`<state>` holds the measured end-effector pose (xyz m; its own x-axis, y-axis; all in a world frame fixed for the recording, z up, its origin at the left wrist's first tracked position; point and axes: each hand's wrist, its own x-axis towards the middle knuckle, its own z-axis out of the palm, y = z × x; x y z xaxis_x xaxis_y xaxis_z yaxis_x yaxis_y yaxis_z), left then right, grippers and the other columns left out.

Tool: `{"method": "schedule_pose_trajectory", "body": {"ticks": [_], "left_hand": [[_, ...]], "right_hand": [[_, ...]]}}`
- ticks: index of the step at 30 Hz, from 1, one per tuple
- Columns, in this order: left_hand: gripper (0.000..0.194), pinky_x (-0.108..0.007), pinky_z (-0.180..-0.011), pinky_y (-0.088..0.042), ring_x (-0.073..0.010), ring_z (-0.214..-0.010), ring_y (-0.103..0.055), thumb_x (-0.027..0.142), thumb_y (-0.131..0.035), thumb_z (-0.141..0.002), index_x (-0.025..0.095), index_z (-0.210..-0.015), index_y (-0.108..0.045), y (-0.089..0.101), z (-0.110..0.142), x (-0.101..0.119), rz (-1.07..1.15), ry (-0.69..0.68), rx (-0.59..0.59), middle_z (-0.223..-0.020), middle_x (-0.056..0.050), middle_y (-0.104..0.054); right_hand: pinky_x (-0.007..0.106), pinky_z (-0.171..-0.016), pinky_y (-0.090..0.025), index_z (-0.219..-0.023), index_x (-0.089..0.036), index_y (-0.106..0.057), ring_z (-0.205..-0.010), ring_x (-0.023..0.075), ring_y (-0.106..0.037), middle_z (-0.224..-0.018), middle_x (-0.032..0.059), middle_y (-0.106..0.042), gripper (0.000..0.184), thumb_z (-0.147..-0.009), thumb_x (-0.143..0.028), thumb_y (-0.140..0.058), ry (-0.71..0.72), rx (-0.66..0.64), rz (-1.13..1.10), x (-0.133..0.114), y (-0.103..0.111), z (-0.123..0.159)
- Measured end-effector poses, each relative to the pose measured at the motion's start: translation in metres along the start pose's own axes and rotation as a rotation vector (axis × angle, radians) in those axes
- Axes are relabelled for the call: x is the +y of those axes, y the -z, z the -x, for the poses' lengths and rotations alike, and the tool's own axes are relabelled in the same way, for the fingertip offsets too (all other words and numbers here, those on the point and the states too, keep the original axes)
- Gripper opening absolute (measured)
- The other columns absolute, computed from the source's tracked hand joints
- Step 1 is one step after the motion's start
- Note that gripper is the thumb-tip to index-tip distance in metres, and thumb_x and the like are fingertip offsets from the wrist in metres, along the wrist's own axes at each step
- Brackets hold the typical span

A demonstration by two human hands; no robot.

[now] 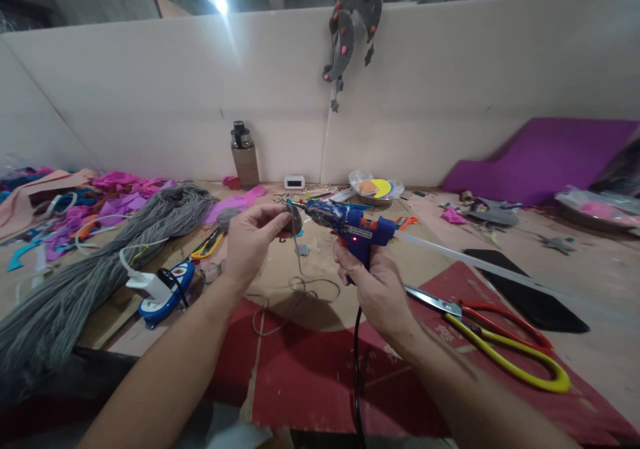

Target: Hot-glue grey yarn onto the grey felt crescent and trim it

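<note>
My right hand (373,279) is wrapped round the handle of a blue glue gun (350,226), its nozzle pointing left and a long clear glue stick (465,260) sticking out behind. A small red light glows on the gun's side. Close to the nozzle tip, my left hand (260,236) pinches a small grey piece (296,221) between thumb and fingers; its exact shape is partly hidden. Grey yarn (300,256) hangs down from that piece and lies in loose loops on the board below.
Scissors (480,329) with red and yellow handles lie right, beside a black phone (525,289). At left are a grey yarn bundle (125,256), a blue power strip (167,294) and a yellow cutter knife (209,244). A bottle (245,159) stands against the white partition (150,96).
</note>
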<state>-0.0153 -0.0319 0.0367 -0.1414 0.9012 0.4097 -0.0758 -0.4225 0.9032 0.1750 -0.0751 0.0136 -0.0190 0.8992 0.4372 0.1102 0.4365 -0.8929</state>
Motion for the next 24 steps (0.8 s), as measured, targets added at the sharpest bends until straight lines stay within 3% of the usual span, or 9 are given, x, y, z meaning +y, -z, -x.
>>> {"method": "schedule_pose_trajectory", "body": {"ticks": [7,11,14,17,21,23,24], "left_hand": [[0.026,-0.024,-0.055,-0.058,-0.0142,-0.06,-0.069,0.034,-0.082,-0.069,0.015,-0.084,-0.074,0.003,-0.004,-0.001,0.032,0.018,0.041,-0.074,-0.004,-0.074],[0.027,-0.023,-0.05,-0.057,-0.0142,-0.063,-0.068,0.034,-0.082,-0.068,0.016,-0.085,-0.072,0.004,-0.006,-0.001,0.05,0.022,0.07,-0.077,-0.002,-0.072],[0.027,-0.024,-0.052,-0.058,-0.015,-0.067,-0.069,0.034,-0.081,-0.068,0.016,-0.086,-0.071,0.004,-0.006,-0.001,0.042,0.007,0.069,-0.078,-0.002,-0.072],[0.025,-0.026,-0.059,-0.059,-0.0145,-0.067,-0.069,0.033,-0.079,-0.071,0.015,-0.086,-0.071,0.003,-0.006,-0.001,0.006,-0.026,0.043,-0.078,-0.003,-0.072],[0.021,-0.029,-0.071,-0.059,-0.0158,-0.071,-0.07,0.032,-0.074,-0.077,0.015,-0.089,-0.072,0.004,-0.004,-0.001,-0.18,-0.124,0.046,-0.08,-0.005,-0.074],[0.018,-0.03,-0.076,-0.058,-0.0166,-0.077,-0.07,0.031,-0.071,-0.079,0.017,-0.09,-0.074,0.004,-0.002,-0.002,-0.345,-0.235,0.073,-0.085,-0.006,-0.075],[0.016,-0.031,-0.078,-0.057,-0.0168,-0.079,-0.07,0.031,-0.07,-0.08,0.018,-0.09,-0.074,0.005,-0.001,-0.002,-0.435,-0.295,0.079,-0.087,-0.006,-0.076]], "right_hand": [[0.026,-0.048,-0.041,-0.092,-0.02,-0.056,-0.053,0.0105,-0.047,-0.072,-0.0016,-0.057,0.028,-0.085,-0.046,-0.062,-0.137,0.02,-0.143,-0.003,0.001,-0.003],[0.023,-0.041,-0.04,-0.091,-0.02,-0.053,-0.049,0.0095,-0.047,-0.073,-0.0019,-0.058,0.025,-0.083,-0.042,-0.062,-0.281,0.016,-0.231,0.01,0.005,-0.027],[0.022,-0.042,-0.041,-0.086,-0.02,-0.05,-0.05,0.0105,-0.05,-0.066,-0.0029,-0.054,0.014,-0.082,-0.033,-0.056,-0.519,-0.015,-0.088,0.032,0.011,-0.052],[0.027,-0.047,-0.046,-0.072,-0.019,-0.052,-0.051,0.0132,-0.051,-0.058,-0.001,-0.053,0.012,-0.076,-0.026,-0.061,-0.589,-0.047,0.047,0.056,0.02,-0.071],[0.035,-0.068,-0.05,-0.056,-0.023,-0.044,-0.075,0.0231,-0.06,-0.061,0.0041,-0.053,0.029,-0.068,-0.018,-0.07,-0.514,0.042,0.236,0.065,0.034,-0.076],[0.038,-0.084,-0.047,-0.06,-0.022,-0.046,-0.093,0.025,-0.058,-0.074,0.0075,-0.058,0.025,-0.072,-0.02,-0.068,-0.365,0.094,0.3,0.054,0.031,-0.071],[0.04,-0.089,-0.046,-0.068,-0.021,-0.051,-0.096,0.025,-0.057,-0.081,0.0084,-0.06,0.018,-0.077,-0.025,-0.065,-0.219,0.115,0.341,0.045,0.026,-0.067]]}}
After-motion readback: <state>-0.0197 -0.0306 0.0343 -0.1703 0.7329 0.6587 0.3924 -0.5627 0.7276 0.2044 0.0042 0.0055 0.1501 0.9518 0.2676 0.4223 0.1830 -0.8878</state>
